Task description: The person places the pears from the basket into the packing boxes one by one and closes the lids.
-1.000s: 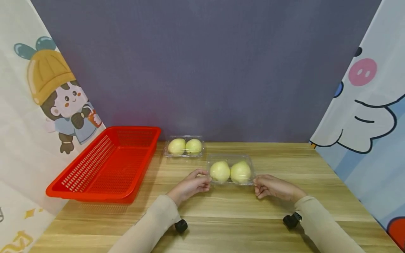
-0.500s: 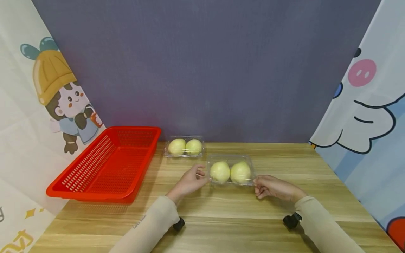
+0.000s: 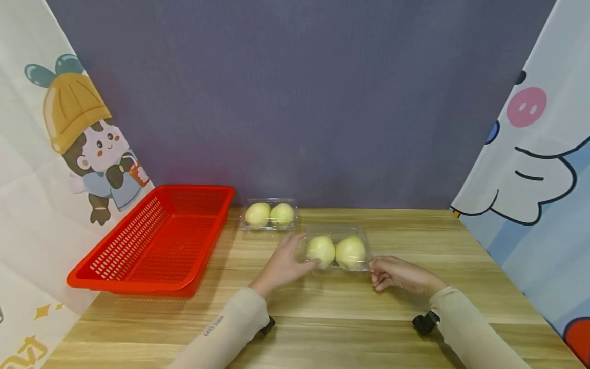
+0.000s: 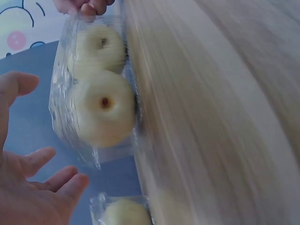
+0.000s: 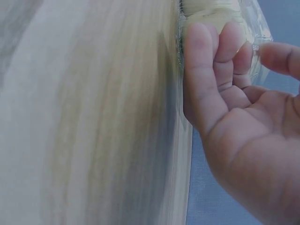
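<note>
A clear plastic clamshell box point(image 3: 335, 231) with two pale yellow pears point(image 3: 350, 251) lies mid-table; its lid is down. My right hand point(image 3: 401, 272) pinches the box's front right corner, thumb against curled fingers point(image 5: 201, 70). At the left end, my left hand point(image 3: 285, 264) is spread, thumb in front and fingers behind. The left wrist view has those fingers point(image 4: 70, 185) apart from the plastic. Further back on the table stands a second clear box point(image 3: 269, 225), also holding two pale yellow pears point(image 3: 282, 214).
A red perforated plastic basket point(image 3: 184, 246) stands on the left of the wooden table point(image 3: 350, 333). Behind the table rises a dark grey panel point(image 3: 299, 102). Printed cartoon cloths point(image 3: 544, 169) hang at both sides.
My left hand has let go of the box's front left corner, and its fingers have spread around the left end. The right hand and the boxes stay in place.
</note>
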Available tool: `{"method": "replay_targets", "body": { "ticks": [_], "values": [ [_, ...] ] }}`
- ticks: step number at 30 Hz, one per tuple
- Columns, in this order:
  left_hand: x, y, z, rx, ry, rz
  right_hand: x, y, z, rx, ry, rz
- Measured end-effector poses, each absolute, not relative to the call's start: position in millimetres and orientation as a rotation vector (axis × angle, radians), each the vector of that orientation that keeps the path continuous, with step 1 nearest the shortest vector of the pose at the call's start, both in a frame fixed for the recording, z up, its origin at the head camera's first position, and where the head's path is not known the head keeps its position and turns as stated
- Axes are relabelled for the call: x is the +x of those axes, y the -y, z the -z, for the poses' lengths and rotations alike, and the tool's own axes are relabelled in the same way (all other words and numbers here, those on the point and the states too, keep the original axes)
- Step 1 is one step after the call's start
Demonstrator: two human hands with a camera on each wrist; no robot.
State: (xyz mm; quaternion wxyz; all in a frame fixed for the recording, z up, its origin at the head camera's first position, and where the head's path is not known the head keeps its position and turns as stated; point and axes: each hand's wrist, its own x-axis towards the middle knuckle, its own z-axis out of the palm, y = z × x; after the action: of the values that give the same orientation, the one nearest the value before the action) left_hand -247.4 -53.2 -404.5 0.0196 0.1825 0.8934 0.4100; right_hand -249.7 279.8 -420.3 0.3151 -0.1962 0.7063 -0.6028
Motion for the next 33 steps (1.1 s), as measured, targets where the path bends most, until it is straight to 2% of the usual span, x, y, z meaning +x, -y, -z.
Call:
{"method": "replay_targets", "body": {
  "ticks": [6,22,33],
  "values": [
    [-248.7,38.7,401.8,0.717,-2.843,-1.192,-249.3,-280.0,419.7,-0.513,-1.868,1.584],
    [-248.0,28.4,397.4,0.786,-2.947,-0.976,-250.8,-280.2,418.7,-0.542,-1.848,1.591],
    [-247.9,28.9,399.2,0.763,-2.933,-0.961,-245.5,-276.4,413.8,-0.392,-2.189,1.45]
  ]
}}
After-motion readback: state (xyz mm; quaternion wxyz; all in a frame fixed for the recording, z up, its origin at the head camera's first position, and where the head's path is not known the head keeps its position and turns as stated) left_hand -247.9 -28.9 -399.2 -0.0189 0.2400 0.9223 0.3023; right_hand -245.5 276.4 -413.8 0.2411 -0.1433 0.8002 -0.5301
